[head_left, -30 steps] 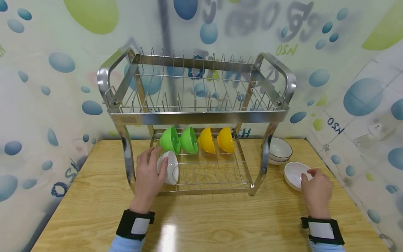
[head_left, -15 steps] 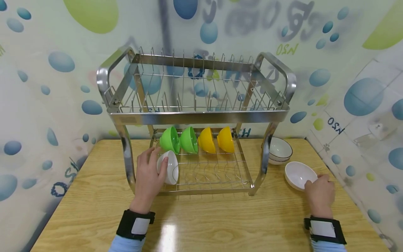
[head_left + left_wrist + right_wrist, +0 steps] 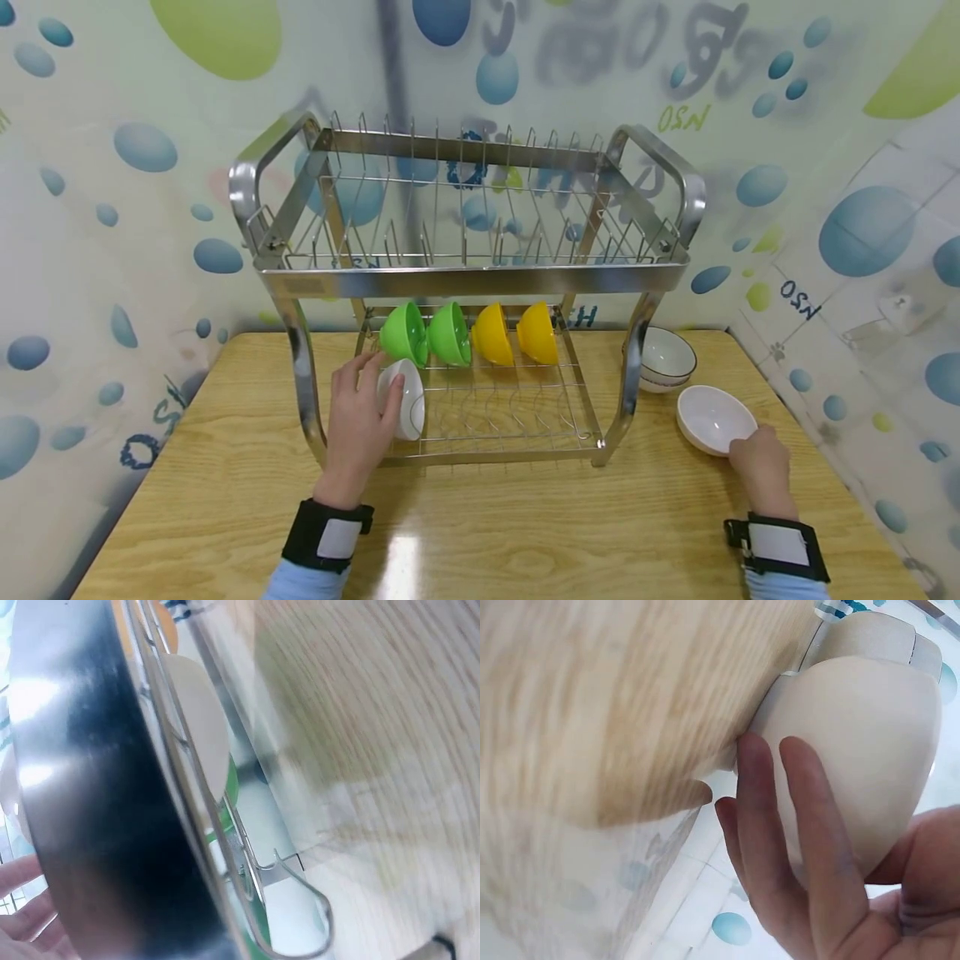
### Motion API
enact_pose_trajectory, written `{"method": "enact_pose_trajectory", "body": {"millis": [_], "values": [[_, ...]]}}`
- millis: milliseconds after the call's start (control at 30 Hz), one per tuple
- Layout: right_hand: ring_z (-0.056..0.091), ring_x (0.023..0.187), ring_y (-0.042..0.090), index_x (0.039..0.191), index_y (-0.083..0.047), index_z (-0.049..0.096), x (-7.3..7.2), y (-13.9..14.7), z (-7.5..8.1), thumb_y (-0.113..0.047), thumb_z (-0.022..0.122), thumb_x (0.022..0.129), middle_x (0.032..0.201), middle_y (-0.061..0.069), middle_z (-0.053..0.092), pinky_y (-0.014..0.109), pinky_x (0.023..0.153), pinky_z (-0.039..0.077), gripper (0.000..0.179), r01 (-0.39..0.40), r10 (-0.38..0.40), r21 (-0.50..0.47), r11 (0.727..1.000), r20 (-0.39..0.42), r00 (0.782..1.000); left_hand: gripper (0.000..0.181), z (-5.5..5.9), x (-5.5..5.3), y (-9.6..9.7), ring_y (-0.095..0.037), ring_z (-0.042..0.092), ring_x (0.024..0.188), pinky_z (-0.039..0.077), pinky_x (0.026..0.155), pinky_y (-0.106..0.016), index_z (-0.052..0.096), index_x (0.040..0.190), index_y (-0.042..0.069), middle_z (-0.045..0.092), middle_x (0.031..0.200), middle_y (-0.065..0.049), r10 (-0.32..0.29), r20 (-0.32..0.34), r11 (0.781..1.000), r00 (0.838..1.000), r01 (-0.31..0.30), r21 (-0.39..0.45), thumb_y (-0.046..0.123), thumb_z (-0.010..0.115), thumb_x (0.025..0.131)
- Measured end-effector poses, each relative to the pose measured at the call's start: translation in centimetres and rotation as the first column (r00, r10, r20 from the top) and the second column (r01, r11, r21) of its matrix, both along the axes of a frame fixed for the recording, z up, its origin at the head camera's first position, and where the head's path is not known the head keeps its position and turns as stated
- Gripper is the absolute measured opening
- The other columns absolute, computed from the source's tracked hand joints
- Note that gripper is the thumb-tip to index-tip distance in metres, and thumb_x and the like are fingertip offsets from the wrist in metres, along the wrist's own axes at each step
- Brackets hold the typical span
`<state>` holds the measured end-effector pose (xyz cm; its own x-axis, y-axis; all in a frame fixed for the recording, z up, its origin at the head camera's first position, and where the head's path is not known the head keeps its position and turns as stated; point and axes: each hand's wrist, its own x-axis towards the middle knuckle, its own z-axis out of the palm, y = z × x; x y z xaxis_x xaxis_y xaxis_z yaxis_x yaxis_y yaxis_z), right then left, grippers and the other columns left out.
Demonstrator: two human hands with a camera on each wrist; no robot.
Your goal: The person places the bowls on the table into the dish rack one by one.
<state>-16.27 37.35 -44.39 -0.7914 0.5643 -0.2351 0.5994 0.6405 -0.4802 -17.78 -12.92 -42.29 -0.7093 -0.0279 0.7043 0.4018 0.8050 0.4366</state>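
On the dish rack's lower tier stands a white bowl (image 3: 411, 404), tilted on its side. My left hand (image 3: 358, 421) holds it from the left, thumb along its outer side and fingers near the upper rim. In the left wrist view only some fingers (image 3: 26, 919) show, behind the rack's metal rail (image 3: 97, 772). To the right of the rack, a second white bowl (image 3: 712, 417) sits upright. My right hand (image 3: 761, 471) pinches its near right rim. In the right wrist view the fingers spread along the outside of this bowl (image 3: 855, 742), and the thumb is partly hidden behind it.
Two green bowls (image 3: 450, 335) and two yellow bowls (image 3: 493, 335) stand sideways in the lower tier's back row. Stacked dark-rimmed white bowls (image 3: 666, 358) sit behind the rack's right leg. The wire upper tier (image 3: 465, 267) overhangs the lower one. A patterned wall borders the wooden table (image 3: 525, 533).
My right hand has shifted right and slightly down along the right bowl, from over its interior to its near rim. My left hand and the racked bowl have barely moved.
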Motion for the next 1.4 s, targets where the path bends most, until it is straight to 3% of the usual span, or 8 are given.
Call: {"method": "enact_pose_trajectory", "body": {"millis": [567, 800, 1067, 1400], "values": [[0.037, 0.118, 0.058, 0.142, 0.017, 0.008, -0.3, -0.5, 0.4, 0.006, 0.038, 0.089, 0.131, 0.048, 0.029, 0.060, 0.097, 0.039, 0.062, 0.063, -0.066, -0.061, 0.996, -0.049, 0.997, 0.036, 0.4, -0.4, 0.5, -0.042, 0.047, 0.112, 0.044, 0.089, -0.053, 0.057, 0.117, -0.005, 0.053, 0.120, -0.026, 0.019, -0.033, 0.999, 0.999, -0.018, 0.042, 0.021, 0.059, 0.092], [0.039, 0.115, 0.058, 0.142, 0.015, 0.008, -0.2, -1.0, 1.5, 0.007, 0.036, 0.089, 0.132, 0.047, 0.028, 0.059, 0.093, 0.044, 0.060, 0.061, -0.065, -0.053, 0.997, -0.083, 0.994, 0.037, 0.7, -0.7, 0.6, -0.042, 0.048, 0.108, 0.044, 0.087, -0.053, 0.057, 0.117, -0.007, 0.054, 0.118, -0.027, 0.028, -0.069, 0.998, 0.997, -0.024, 0.058, 0.018, 0.062, 0.091], [0.044, 0.110, 0.058, 0.143, 0.012, 0.012, 0.2, -1.8, 2.8, -0.001, 0.027, 0.096, 0.129, 0.046, 0.033, 0.059, 0.085, 0.048, 0.051, 0.030, -0.031, -0.008, 1.000, -0.150, 0.988, 0.038, 1.1, -0.8, 1.1, -0.041, 0.047, 0.111, 0.044, 0.088, -0.051, 0.057, 0.119, -0.006, 0.052, 0.121, -0.027, 0.022, -0.021, 0.997, 1.000, -0.020, 0.072, 0.021, 0.059, 0.092], [0.044, 0.109, 0.057, 0.141, 0.012, 0.020, 1.2, -3.1, 5.0, -0.002, 0.031, 0.096, 0.129, 0.043, 0.036, 0.057, 0.079, 0.051, 0.049, -0.002, 0.011, 0.044, 0.999, -0.191, 0.982, 0.037, 1.3, -1.1, 2.0, -0.040, 0.048, 0.110, 0.046, 0.088, -0.051, 0.058, 0.118, -0.006, 0.053, 0.117, -0.027, 0.001, -0.041, 0.996, 0.999, 0.003, 0.089, 0.019, 0.061, 0.091]]}}
